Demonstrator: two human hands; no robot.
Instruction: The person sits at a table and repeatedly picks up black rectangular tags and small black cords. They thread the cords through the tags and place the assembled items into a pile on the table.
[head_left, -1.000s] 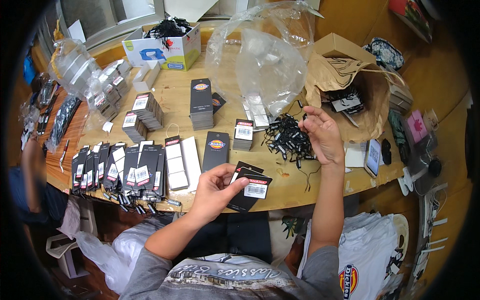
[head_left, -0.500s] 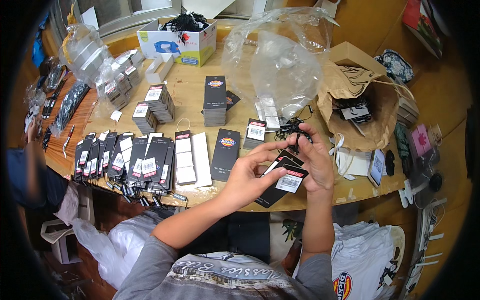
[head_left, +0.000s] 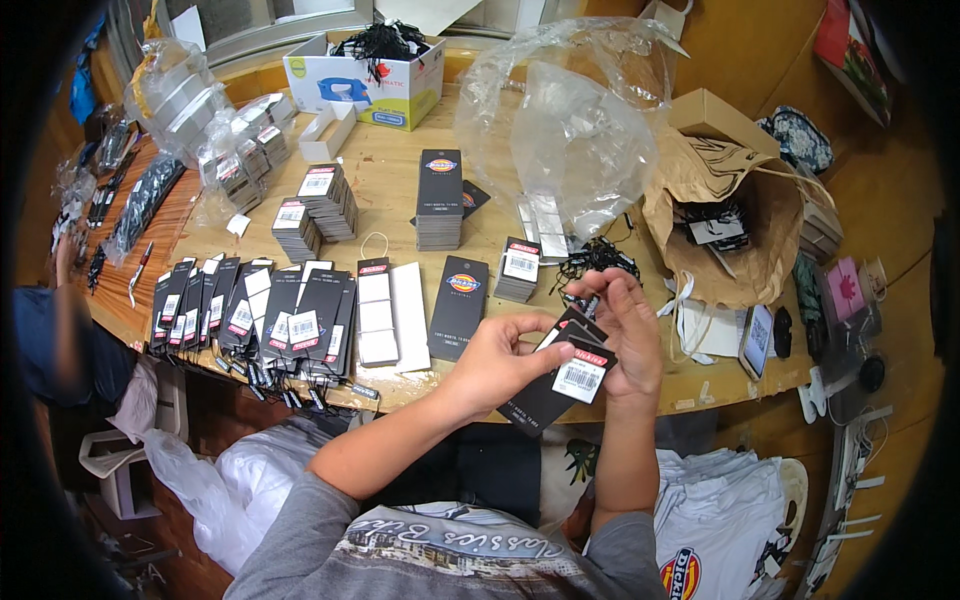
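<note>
My left hand [head_left: 497,362] is closed on a few black hang tags [head_left: 537,404], its thumb pressed on the top one. That top tag bears a white barcode sticker and a red strip. Just beyond them, my right hand [head_left: 632,345] has its fingers curled at a black tag string [head_left: 590,304] with a small plastic end; part of it is hidden by the fingers. A tangle of black strings [head_left: 606,258] lies on the table behind my right fingertips. To the left of it stands a short stack of small barcode tags [head_left: 518,268].
Strung tags [head_left: 300,315] lie in an overlapping row along the front edge. Tag stacks [head_left: 438,195] stand mid-table. A clear plastic bag [head_left: 560,130], a box of strings [head_left: 365,85] and a paper bag [head_left: 680,190] stand behind. At far left is another person's arm [head_left: 65,275].
The tags in my left hand have turned and come slightly nearer, showing the barcode sticker more fully. My right hand has shifted a little nearer, its fingers still at the string. The view has shifted slightly.
</note>
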